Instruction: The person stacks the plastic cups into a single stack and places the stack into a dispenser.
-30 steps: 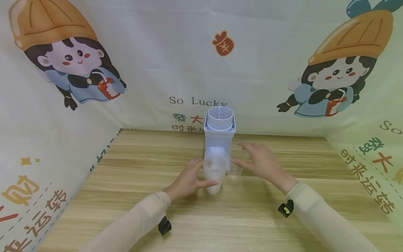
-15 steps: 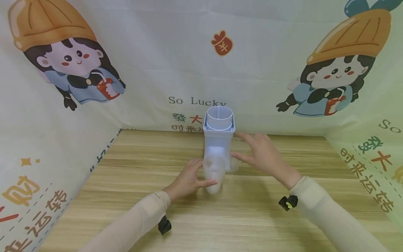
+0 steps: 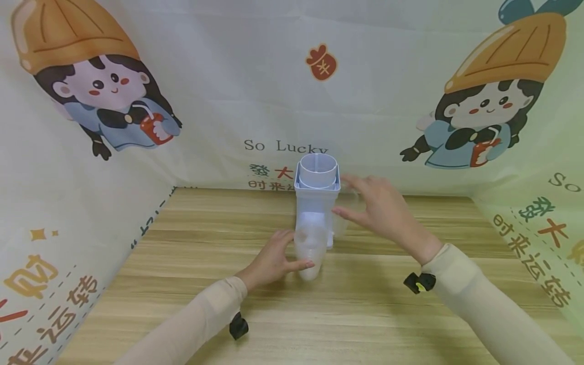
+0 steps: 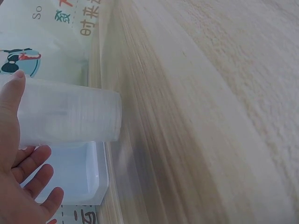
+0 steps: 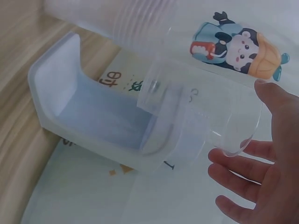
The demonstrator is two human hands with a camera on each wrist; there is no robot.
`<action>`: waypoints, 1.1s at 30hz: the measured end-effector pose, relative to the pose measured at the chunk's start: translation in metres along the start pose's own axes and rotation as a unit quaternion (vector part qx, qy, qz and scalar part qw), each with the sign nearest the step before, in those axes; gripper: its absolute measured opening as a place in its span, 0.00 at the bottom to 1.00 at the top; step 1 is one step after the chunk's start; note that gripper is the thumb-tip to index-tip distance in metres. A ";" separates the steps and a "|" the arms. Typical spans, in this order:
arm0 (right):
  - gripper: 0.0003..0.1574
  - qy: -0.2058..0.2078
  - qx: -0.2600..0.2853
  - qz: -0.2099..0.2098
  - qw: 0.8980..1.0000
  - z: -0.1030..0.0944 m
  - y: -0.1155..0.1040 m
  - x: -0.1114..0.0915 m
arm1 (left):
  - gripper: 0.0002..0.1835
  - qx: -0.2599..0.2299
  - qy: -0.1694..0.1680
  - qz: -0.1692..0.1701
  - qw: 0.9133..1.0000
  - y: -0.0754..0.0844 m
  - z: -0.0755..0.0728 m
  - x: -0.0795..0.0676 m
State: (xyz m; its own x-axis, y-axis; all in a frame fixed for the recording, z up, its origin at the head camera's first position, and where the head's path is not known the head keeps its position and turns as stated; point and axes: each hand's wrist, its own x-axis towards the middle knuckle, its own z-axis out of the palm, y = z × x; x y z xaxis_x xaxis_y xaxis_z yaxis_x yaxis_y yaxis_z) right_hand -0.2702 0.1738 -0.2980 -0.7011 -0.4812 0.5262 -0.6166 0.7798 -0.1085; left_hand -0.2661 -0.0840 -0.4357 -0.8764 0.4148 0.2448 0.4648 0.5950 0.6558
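A pale blue-white plastic cup dispenser [image 3: 315, 203] with a round tube [image 3: 318, 170] at its top stands at the back middle of the table. My left hand [image 3: 271, 261] holds a stack of clear plastic cups [image 3: 311, 248] in front of it, thumb on the near side. The left wrist view has this stack [image 4: 79, 112] across the thumb, with the fingers below. To the dispenser's right, my right hand [image 3: 388, 210] pinches a single clear plastic cup [image 3: 345, 220]. In the right wrist view, thumb and fingers sit at the rim of that transparent cup [image 5: 224, 112].
The wood-grain table [image 3: 292, 324] spreads in front of the dispenser. A printed cloth [image 3: 219, 91] with cartoon figures hangs behind and on both sides. Each wrist wears a small black device, such as the right wrist camera [image 3: 420, 282].
My right hand has risen and moved slightly back with the clear cup, which moves up beside the dispenser. The left hand and the stack stay in place.
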 end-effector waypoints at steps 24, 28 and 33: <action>0.45 -0.010 0.033 -0.049 0.998 0.010 -0.032 0.012 | 0.34 -0.009 0.001 0.016 1.000 0.000 0.000 0.000; 0.45 -0.029 0.035 -0.041 0.998 0.016 -0.033 0.009 | 0.34 -0.009 -0.001 0.012 1.000 0.001 0.000 -0.001; 0.45 -0.048 0.030 -0.039 0.998 0.028 -0.033 0.003 | 0.34 -0.007 -0.001 0.019 1.000 0.000 0.000 -0.001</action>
State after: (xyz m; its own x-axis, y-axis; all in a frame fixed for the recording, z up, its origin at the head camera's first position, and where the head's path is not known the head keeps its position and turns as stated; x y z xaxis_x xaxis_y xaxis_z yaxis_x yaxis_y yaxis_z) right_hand -0.2620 0.1356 -0.3161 -0.6789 -0.5786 0.4520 -0.6896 0.7138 -0.1220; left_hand -0.2654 -0.0837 -0.4360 -0.8577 0.4383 0.2688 0.4962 0.5682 0.6565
